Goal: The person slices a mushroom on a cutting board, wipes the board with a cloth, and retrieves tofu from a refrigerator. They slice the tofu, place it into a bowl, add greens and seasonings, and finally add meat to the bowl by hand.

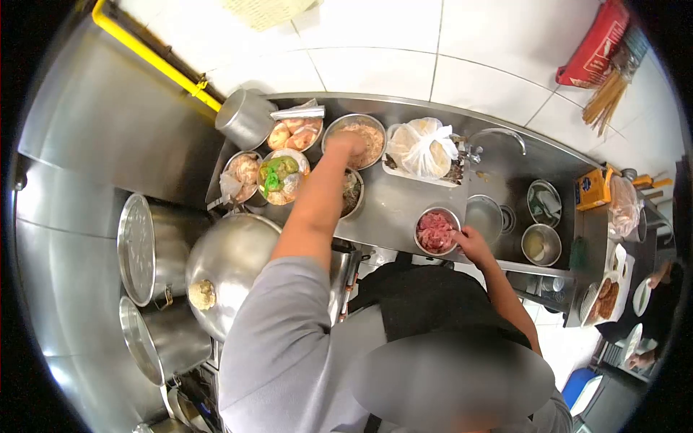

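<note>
My left hand (346,144) reaches across the counter into a round metal bowl (383,136) of pinkish, finely cut food; its fingers are hidden from view. With my right hand (471,245) I grip the rim of a metal bowl (417,232) close to the front edge. Strips of raw red meat (436,232) fill that bowl. Below my left forearm, partly covered, is a bowl of dark food (352,192). Left of the forearm sits a bowl of greenish food (283,177) with bright green plastic on it.
Pale food in a bowl (244,169), a bowl of chunks (297,133) and a tall pot (247,120) crowd the left. A tray with plastic bags (424,149) stands before the tap (509,133). Metal bowls (541,244) lie in the sink. Another person's hand (660,276) shows far right.
</note>
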`<state>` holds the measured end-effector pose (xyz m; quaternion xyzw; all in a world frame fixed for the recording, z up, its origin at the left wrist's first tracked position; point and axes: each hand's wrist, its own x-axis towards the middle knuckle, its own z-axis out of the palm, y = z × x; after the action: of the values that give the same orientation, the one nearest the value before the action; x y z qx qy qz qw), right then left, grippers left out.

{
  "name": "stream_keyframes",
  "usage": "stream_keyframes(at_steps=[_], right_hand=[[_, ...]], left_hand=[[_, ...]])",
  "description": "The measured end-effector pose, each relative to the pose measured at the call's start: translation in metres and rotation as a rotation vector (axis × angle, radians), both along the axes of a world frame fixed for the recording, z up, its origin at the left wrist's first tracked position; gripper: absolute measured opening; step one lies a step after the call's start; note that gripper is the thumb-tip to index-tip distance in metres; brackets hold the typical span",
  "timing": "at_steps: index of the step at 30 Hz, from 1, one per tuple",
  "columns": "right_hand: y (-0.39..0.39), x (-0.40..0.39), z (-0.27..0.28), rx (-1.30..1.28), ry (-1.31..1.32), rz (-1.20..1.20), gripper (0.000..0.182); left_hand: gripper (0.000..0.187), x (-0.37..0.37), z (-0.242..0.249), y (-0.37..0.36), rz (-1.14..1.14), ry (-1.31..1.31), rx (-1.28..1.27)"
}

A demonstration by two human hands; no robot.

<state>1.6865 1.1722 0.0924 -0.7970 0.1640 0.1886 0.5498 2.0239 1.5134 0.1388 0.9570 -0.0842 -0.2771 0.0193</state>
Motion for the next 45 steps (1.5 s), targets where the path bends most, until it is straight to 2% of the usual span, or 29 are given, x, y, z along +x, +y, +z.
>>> stream_keyframes(at_steps=[1,3,5,7,10,14,17,18,20,23,24,25,26,28,29,30,31,33,34,35,36,38,39,41,43,45], right_hand=[[-0.001,0.002,-0.010,0.001,-0.023,-0.017,0.050],[-0.005,0.001,-0.019,-0.028,-0.020,-0.023,0.051],[0.000,0.000,-0.005,-0.055,0.001,-0.029,0.054],[-0.004,0.006,-0.017,-0.098,-0.029,-0.014,0.055],[0.000,0.001,-0.011,-0.092,-0.005,-0.031,0.055],[0.004,0.005,0.000,-0.083,-0.023,-0.076,0.055],[0.014,0.005,0.027,0.009,0.085,-0.153,0.051],[0.013,0.006,0.015,-0.045,0.023,-0.137,0.049],[0.006,0.010,-0.022,-0.153,-0.105,-0.106,0.047],[0.024,0.016,-0.011,-0.311,-0.255,-0.156,0.042],[0.028,0.021,-0.007,-0.141,-0.190,-0.184,0.041],[0.030,0.024,-0.002,0.029,-0.119,-0.214,0.040],[0.026,0.028,0.002,0.197,-0.051,-0.249,0.039],[0.006,0.044,0.011,-0.117,-0.268,-0.310,0.038],[-0.007,0.060,0.015,-0.270,-0.375,-0.329,0.038],[-0.028,0.089,-0.006,-0.254,-0.394,-0.487,0.038],[-0.049,0.119,-0.028,-0.235,-0.413,-0.641,0.038],[-0.061,0.153,0.006,-0.137,-0.776,-0.620,0.038],[-0.072,0.161,0.013,-0.020,-0.610,-0.451,0.039],[-0.082,0.167,0.017,0.096,-0.440,-0.277,0.041],[-0.088,0.170,0.018,0.211,-0.269,-0.098,0.044],[-0.102,0.153,0.003,0.143,-0.443,-0.072,0.039],[-0.107,0.143,-0.004,0.115,-0.531,-0.052,0.037],[-0.117,0.135,-0.004,0.686,-0.279,-0.508,0.019],[-0.152,0.132,-0.035,0.924,-0.179,-0.611,0.016],[-0.151,0.124,-0.017,0.630,-0.161,-0.601,0.015]], left_hand=[[0.042,-0.001,0.022,-0.003,-0.071,0.048,0.114],[0.042,0.011,-0.015,0.013,-0.161,0.006,0.130],[0.044,0.006,-0.028,0.014,-0.223,0.036,0.172],[0.048,-0.001,0.003,0.012,-0.249,0.102,0.252],[0.055,0.006,0.005,0.012,-0.356,0.176,0.330],[0.049,0.041,-0.044,0.019,-0.294,0.203,0.394],[0.048,0.056,-0.075,0.029,-0.207,0.155,0.354],[0.048,0.067,-0.094,0.035,-0.225,0.157,0.371],[0.048,0.071,-0.092,0.031,-0.244,0.175,0.391],[0.046,0.027,-0.023,0.016,-0.193,0.122,0.377],[0.043,-0.001,0.017,0.006,-0.147,0.034,0.350],[0.041,-0.016,0.037,-0.005,-0.107,-0.047,0.321],[0.039,-0.007,0.030,-0.008,-0.166,-0.099,0.273],[0.035,0.015,0.007,-0.003,-0.270,-0.195,0.164],[0.034,-0.029,0.065,-0.026,-0.103,-0.232,-0.031],[0.037,-0.066,0.112,-0.046,-0.081,-0.182,-0.199],[0.039,-0.095,0.135,-0.063,-0.053,-0.131,-0.367],[0.038,-0.137,0.127,-0.102,-0.008,-0.026,-0.821],[0.038,-0.154,0.124,-0.130,-0.042,0.056,-0.782],[0.037,-0.175,0.130,-0.156,-0.005,0.296,-0.981],[0.035,-0.181,0.102,-0.182,0.024,0.437,-1.180],[0.035,-0.190,0.097,-0.239,0.155,0.496,-1.236],[0.027,-0.182,0.066,-0.271,0.302,0.628,-1.445],[0.019,-0.172,0.044,-0.326,0.655,0.677,-1.562],[0.017,-0.161,0.019,-0.367,0.818,0.725,-1.648],[0.012,-0.152,-0.008,-0.399,0.800,0.626,-1.604]])
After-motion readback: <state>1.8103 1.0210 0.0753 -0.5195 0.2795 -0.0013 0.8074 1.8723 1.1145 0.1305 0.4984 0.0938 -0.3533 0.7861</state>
